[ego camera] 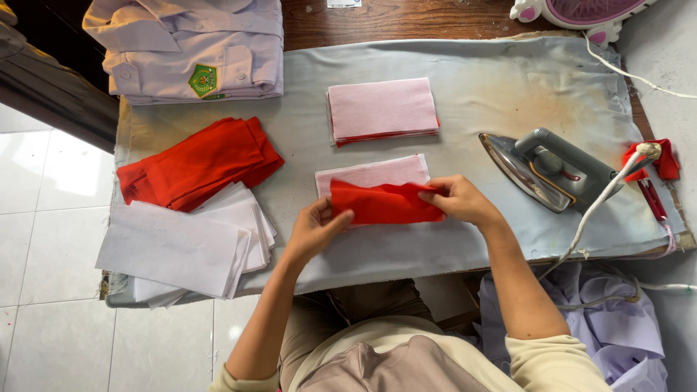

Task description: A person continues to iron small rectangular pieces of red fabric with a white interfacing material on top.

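My left hand (314,229) and right hand (459,199) pinch the red cloth (383,203) at nine and three o'clock; it seems light, limp, best gripped along its edges.

I work at a dark wooden table (406,18) covered by a pale grey, scorch-stained cloth (472,80) that spreads out beyond my hands. Off to my left the floor (43,239) is glossy white tile, catching bright light. To my right runs a pale grey surface (664,58).
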